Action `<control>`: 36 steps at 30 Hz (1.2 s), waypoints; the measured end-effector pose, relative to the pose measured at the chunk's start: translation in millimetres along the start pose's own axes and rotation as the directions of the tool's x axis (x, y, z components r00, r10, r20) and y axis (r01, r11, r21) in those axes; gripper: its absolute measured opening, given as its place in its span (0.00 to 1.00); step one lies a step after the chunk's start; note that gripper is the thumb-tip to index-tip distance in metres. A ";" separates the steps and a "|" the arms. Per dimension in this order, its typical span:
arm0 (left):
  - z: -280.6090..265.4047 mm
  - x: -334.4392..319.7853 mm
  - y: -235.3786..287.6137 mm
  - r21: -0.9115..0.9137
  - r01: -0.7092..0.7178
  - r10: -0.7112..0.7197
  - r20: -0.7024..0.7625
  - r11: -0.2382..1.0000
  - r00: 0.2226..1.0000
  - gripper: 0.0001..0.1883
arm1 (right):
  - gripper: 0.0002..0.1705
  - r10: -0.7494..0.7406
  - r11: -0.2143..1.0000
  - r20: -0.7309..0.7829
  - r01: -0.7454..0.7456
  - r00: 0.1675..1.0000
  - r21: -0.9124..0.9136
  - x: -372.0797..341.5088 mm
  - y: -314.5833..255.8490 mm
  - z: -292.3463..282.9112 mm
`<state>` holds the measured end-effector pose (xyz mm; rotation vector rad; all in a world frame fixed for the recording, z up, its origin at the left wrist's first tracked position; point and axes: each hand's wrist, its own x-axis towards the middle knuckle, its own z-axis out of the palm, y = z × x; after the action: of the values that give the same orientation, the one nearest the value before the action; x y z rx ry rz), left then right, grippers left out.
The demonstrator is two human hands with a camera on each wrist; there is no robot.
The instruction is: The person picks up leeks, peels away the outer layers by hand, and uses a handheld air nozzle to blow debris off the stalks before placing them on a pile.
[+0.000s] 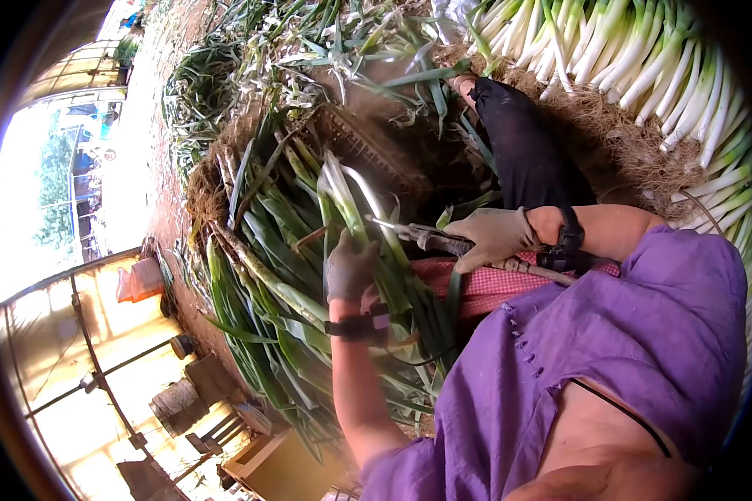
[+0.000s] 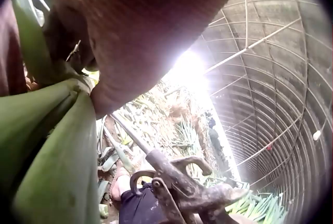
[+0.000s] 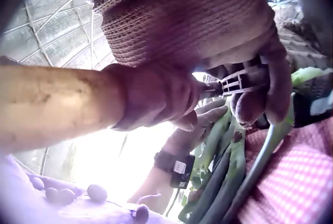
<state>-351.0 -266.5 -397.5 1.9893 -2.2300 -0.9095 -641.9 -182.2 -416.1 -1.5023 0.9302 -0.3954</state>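
My gloved left hand (image 1: 349, 265) grips a green onion (image 1: 340, 194), its white end pointing up and away and its long leaves trailing toward me. In the left wrist view, thick green leaves (image 2: 60, 167) pass beneath the glove (image 2: 140, 37). My gloved right hand (image 1: 491, 238) holds a metal air blow gun (image 1: 426, 239), its thin nozzle tip close beside the white stalk. A hose (image 1: 543, 271) runs back from the gun toward my arm. The right wrist view shows that glove (image 3: 192, 26) wrapped around the gun, mostly hiding it.
Untrimmed green onions (image 1: 267, 275) lie piled at my left. A brown plastic crate (image 1: 368, 150) sits ahead amid peeled scraps (image 1: 309, 58). Rows of white-stemmed onions (image 1: 635, 67) with roots lie at upper right. My dark-trousered leg (image 1: 530, 142) stretches forward; a cardboard box (image 1: 284, 468) stands at lower left.
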 end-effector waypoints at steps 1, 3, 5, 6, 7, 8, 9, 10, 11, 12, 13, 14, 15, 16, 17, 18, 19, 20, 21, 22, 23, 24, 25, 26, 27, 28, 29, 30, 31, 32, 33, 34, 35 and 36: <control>-0.2 -0.8 1.8 0.074 -0.015 0.017 -0.023 0.997 1.000 0.26 | 0.20 0.092 0.996 -0.002 -0.092 0.996 0.005 1.8 -2.6 -1.5; 7.0 -4.2 4.9 0.126 -0.019 0.026 -0.053 0.992 0.998 0.27 | 0.21 0.068 0.996 -0.065 -0.072 0.996 -0.052 6.4 -13.5 -9.0; 11.9 -6.7 10.8 0.156 -0.002 0.019 -0.108 0.988 0.994 0.29 | 0.22 0.124 0.991 0.001 -0.124 0.992 -0.060 7.1 -24.0 -11.2; 10.3 -11.4 19.4 0.158 0.022 0.001 -0.145 0.987 0.989 0.30 | 0.22 0.116 0.988 0.036 -0.112 0.993 -0.108 6.4 -24.2 -7.9; 9.6 -15.1 22.7 0.155 0.048 -0.019 -0.180 0.987 0.983 0.32 | 0.23 0.113 0.983 0.073 -0.101 0.991 -0.155 4.3 -23.2 -3.7; 11.7 -15.3 15.3 0.107 0.046 -0.024 -0.207 0.993 0.978 0.34 | 0.24 0.036 0.985 0.085 -0.021 0.996 -0.172 0.3 -15.3 2.0; 13.2 -14.3 10.8 0.106 0.068 -0.044 -0.207 0.992 0.977 0.34 | 0.23 0.052 0.985 0.094 -0.036 0.994 -0.166 -6.6 -24.8 1.2; 15.0 -13.3 7.5 0.105 0.089 -0.065 -0.208 0.991 0.976 0.34 | 0.23 0.069 0.986 0.103 -0.052 0.992 -0.161 -18.7 -41.2 -3.9; 17.7 -14.0 5.5 0.103 0.110 -0.087 -0.206 0.989 0.975 0.34 | 0.22 0.087 0.986 0.113 -0.069 0.990 -0.155 -25.9 -49.8 -6.6; 22.0 -15.8 6.2 0.130 0.061 -0.025 -0.263 0.990 0.964 0.30 | 0.22 0.072 0.977 0.098 -0.051 0.993 -0.207 -24.3 -42.0 -3.9; 20.8 -15.6 9.6 0.101 0.050 -0.030 -0.191 0.994 0.981 0.28 | 0.23 0.095 0.973 0.077 -0.076 0.993 -0.219 -19.5 -36.3 -3.5; 17.1 -15.2 13.7 0.074 0.040 -0.031 -0.117 0.996 0.993 0.26 | 0.23 0.114 0.968 0.054 -0.099 0.992 -0.229 -12.1 -30.7 -5.4; 14.7 -14.8 16.8 0.049 0.031 -0.029 -0.042 0.998 0.999 0.25 | 0.24 0.133 0.964 0.029 -0.122 0.991 -0.237 -1.9 -22.8 -7.0; 18.3 -13.4 15.5 0.137 -0.029 0.040 -0.078 0.990 0.996 0.22 | 0.23 0.130 0.976 -0.021 -0.132 0.991 -0.171 14.1 -27.3 -12.4; 21.8 -12.5 15.1 0.185 -0.017 0.031 -0.072 0.983 0.997 0.23 | 0.19 0.231 0.966 -0.009 -0.230 0.973 -0.114 22.8 -34.4 -23.0; 23.6 -13.1 18.2 0.233 -0.002 0.018 -0.067 0.972 0.998 0.23 | 0.23 0.119 0.980 -0.090 -0.132 0.989 -0.151 50.4 -6.9 -19.2; 24.0 -13.9 20.4 0.283 0.013 0.005 -0.063 0.959 0.998 0.24 | 0.21 0.224 0.973 -0.021 -0.222 0.974 0.062 62.9 -15.7 -28.2; 28.6 -11.7 12.3 0.288 -0.006 0.028 -0.072 0.958 0.997 0.25 | 0.19 0.219 0.970 -0.049 -0.211 0.975 0.123 84.6 -9.1 -29.4; 27.5 -12.2 13.5 0.275 0.004 0.015 -0.069 0.962 0.998 0.25 | 0.19 0.203 0.972 -0.056 -0.195 0.978 0.135 113.9 10.1 -27.7; 27.1 -13.5 14.9 0.260 0.016 0.001 -0.065 0.965 0.998 0.25 | 0.20 0.209 0.961 -0.048 -0.196 0.977 0.197 136.4 24.4 -26.0; 26.9 -14.9 16.0 0.246 0.028 -0.014 -0.059 0.969 0.998 0.25 | 0.22 0.258 0.963 -0.057 -0.253 0.964 0.090 144.7 17.7 -31.9; 26.8 -15.8 17.0 0.260 0.021 -0.006 -0.059 0.965 0.998 0.25 | 0.22 0.208 0.977 -0.108 -0.202 0.972 0.063 168.9 42.0 -27.5; 26.7 -15.6 17.2 0.256 0.024 -0.009 -0.061 0.966 0.998 0.25 | 0.23 0.197 0.980 -0.114 -0.192 0.974 0.049 179.3 49.1 -25.7; 27.4 -15.4 17.0 0.250 0.028 -0.014 -0.061 0.968 0.998 0.25 | 0.25 0.185 0.983 -0.120 -0.182 0.975 0.035 189.4 55.5 -24.0; 28.4 -15.6 15.7 0.242 0.034 -0.020 -0.057 0.970 0.998 0.25 | 0.26 0.219 0.976 -0.080 -0.216 0.972 0.038 177.7 41.2 -27.9; 28.8 -15.0 13.7 0.241 0.029 -0.017 -0.051 0.970 0.999 0.25 | 0.27 0.254 0.967 -0.043 -0.252 0.966 0.041 170.4 33.0 -29.1; 29.6 -14.3 13.0 0.257 0.019 -0.007 -0.047 0.966 0.999 0.25 | 0.25 0.254 0.967 -0.072 -0.254 0.965 -0.001 169.5 32.5 -28.4; 30.0 -13.7 13.4 0.274 0.007 0.005 -0.044 0.962 0.999 0.24 | 0.23 0.251 0.966 -0.103 -0.257 0.962 -0.043 169.2 34.5 -29.0; 29.9 -13.9 13.8 0.291 -0.004 0.016 -0.041 0.957 0.999 0.24 | 0.21 0.247 0.962 -0.133 -0.259 0.960 -0.084 168.3 36.0 -28.4; 29.4 -14.5 14.9 0.288 -0.018 0.028 -0.031 0.957 0.999 0.23 | 0.25 0.065 0.925 -0.243 -0.150 0.968 -0.350 165.7 38.3 -25.0; 28.4 -16.6 16.4 0.286 -0.030 0.038 -0.020 0.958 0.999 0.22 | 0.25 0.105 0.924 -0.224 -0.179 0.969 -0.339 163.3 34.0 -24.4; 27.0 -19.5 17.5 0.284 -0.041 0.045 -0.008 0.958 0.999 0.21 | 0.26 0.145 0.922 -0.202 -0.207 0.969 -0.328 160.2 29.9 -24.4; 23.7 -22.5 18.0 0.200 -0.038 0.034 0.025 0.979 0.999 0.20 | 0.27 0.184 0.918 -0.177 -0.233 0.967 -0.321 158.1 26.2 -24.0; 17.6 -24.6 17.5 0.115 -0.032 0.025 0.056 0.993 0.998 0.19 | 0.25 0.201 0.923 -0.189 -0.250 0.961 -0.292 162.4 32.5 -22.6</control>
<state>-368.9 -236.6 -395.9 1.9963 -2.3870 -0.8607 -568.7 -314.4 -487.4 -1.6431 1.3265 -0.2030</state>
